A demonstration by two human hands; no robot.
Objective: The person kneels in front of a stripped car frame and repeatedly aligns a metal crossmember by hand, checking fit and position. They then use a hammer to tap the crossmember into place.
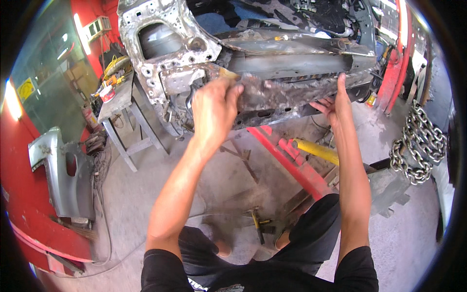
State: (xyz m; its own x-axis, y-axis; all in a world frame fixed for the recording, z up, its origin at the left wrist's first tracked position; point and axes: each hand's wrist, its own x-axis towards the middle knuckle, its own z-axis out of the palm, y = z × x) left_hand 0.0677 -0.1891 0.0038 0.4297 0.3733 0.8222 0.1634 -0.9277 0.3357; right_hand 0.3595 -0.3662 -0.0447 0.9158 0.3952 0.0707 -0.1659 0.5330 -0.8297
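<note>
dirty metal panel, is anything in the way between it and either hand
Nothing visible: the left hand is at the left part of the metal panel, the right hand at its right part. The red beam and yellow cylinder show below the panel, not between it and the hands.

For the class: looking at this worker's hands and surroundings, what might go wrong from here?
1. Rough edges of the rusty metal panel might cut the bare left hand or right hand, as neither wears a glove.

2. If the grip slips, the panel could perhaps drop toward the feet.

3. The yellow-handled tool on the floor near the feet may trip the worker.
</note>
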